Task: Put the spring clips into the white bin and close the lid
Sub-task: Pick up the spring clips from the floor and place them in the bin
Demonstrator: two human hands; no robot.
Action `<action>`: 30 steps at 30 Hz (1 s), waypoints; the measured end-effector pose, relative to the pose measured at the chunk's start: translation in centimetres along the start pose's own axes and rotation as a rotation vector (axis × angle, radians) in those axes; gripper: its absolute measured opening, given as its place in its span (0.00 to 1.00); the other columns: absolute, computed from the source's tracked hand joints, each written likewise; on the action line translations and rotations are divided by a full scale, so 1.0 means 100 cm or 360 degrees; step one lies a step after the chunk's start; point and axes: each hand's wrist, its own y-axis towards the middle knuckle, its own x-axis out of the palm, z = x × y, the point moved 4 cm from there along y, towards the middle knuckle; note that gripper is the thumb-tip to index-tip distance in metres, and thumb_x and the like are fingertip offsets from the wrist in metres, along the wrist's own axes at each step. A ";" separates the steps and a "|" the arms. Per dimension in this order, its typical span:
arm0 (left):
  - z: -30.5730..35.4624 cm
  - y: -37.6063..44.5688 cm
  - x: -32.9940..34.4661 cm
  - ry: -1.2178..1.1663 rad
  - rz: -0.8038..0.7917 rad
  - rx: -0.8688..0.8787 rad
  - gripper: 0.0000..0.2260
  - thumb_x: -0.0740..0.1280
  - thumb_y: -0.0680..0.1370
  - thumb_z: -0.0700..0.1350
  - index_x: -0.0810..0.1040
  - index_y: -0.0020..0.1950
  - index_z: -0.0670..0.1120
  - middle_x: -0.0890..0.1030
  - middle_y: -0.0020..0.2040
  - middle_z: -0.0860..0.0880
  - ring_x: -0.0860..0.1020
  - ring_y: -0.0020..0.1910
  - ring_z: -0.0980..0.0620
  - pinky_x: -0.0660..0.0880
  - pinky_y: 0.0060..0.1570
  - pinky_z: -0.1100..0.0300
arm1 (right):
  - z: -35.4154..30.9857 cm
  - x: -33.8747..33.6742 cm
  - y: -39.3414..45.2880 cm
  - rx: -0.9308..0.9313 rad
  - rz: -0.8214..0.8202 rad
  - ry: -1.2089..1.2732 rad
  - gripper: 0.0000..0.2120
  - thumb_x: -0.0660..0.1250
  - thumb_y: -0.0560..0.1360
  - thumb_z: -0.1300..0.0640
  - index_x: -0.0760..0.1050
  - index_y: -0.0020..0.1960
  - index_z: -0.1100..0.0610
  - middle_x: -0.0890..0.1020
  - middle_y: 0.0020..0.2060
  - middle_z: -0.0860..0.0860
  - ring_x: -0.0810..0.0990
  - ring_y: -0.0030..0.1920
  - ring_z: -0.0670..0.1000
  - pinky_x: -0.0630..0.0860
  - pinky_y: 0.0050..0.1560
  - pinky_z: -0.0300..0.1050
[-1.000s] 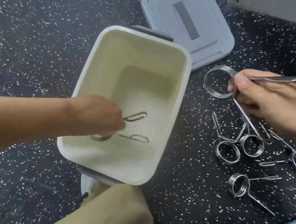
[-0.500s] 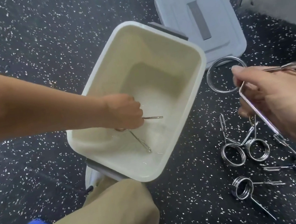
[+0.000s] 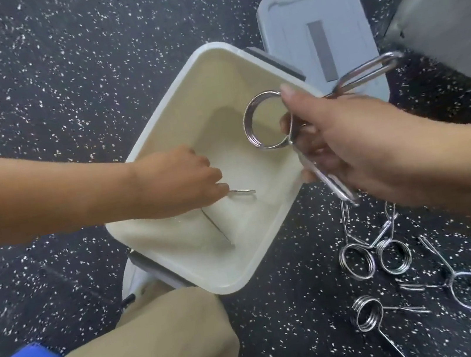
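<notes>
A spring clip (image 3: 265, 121) is gripped by the closed right hand (image 3: 354, 141) over the white bin (image 3: 157, 122); the left hand (image 3: 179, 181) is inside, closed on another clip (image 3: 242, 192). If dropped now, fingers could be struck. Four clips (image 3: 358, 260) are left on the floor, lid (image 3: 333, 2) off.

A gym, most likely: black white-flecked rubber floor (image 3: 56, 67) under both hands, steel barbell spring clips (image 3: 361, 260) scattered below the right hand (image 3: 354, 141), grey padded block (image 3: 447, 5) beyond it.

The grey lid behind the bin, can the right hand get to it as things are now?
Probably not yet. The path to the grey lid looks clear, but the right hand is gripping a spring clip above the white bin, so it's occupied.
</notes>
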 end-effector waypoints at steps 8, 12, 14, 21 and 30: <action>0.016 -0.034 -0.032 -0.0544 0.0174 -0.0384 0.16 0.53 0.81 0.57 0.72 0.45 0.47 0.77 0.38 0.50 0.77 0.35 0.42 0.76 0.36 0.50 | 0.006 0.058 0.056 0.0214 -0.0013 -0.0031 0.15 0.62 0.83 0.44 0.74 0.51 0.56 0.70 0.37 0.51 0.69 0.33 0.50 0.77 0.45 0.50; 0.026 -0.051 -0.037 -0.0594 0.0241 -0.0389 0.19 0.52 0.81 0.59 0.72 0.42 0.47 0.73 0.34 0.50 0.75 0.32 0.42 0.74 0.33 0.50 | 0.018 0.081 0.086 0.0233 -0.0033 -0.0115 0.17 0.65 0.80 0.42 0.73 0.54 0.56 0.70 0.36 0.50 0.70 0.31 0.50 0.77 0.41 0.46; 0.027 -0.056 -0.039 -0.0620 0.0282 -0.0393 0.18 0.54 0.82 0.58 0.71 0.40 0.47 0.71 0.32 0.51 0.74 0.30 0.42 0.74 0.31 0.50 | 0.024 0.087 0.100 0.0271 -0.0047 -0.0019 0.14 0.66 0.81 0.43 0.72 0.46 0.54 0.69 0.33 0.50 0.69 0.28 0.49 0.75 0.37 0.44; 0.025 -0.057 -0.044 -0.0633 0.0371 -0.0418 0.17 0.56 0.82 0.56 0.70 0.39 0.47 0.72 0.31 0.50 0.73 0.30 0.42 0.70 0.29 0.54 | 0.053 0.086 0.126 0.0495 -0.0030 0.0129 0.14 0.64 0.81 0.47 0.69 0.41 0.53 0.65 0.30 0.49 0.66 0.24 0.49 0.70 0.31 0.41; 0.022 -0.059 -0.034 -0.0660 0.0307 -0.0487 0.20 0.49 0.82 0.59 0.69 0.42 0.47 0.75 0.36 0.49 0.75 0.34 0.41 0.74 0.33 0.50 | 0.059 0.088 0.125 0.0598 0.0176 0.0325 0.08 0.63 0.80 0.56 0.72 0.42 0.55 0.65 0.23 0.51 0.60 0.17 0.49 0.70 0.22 0.35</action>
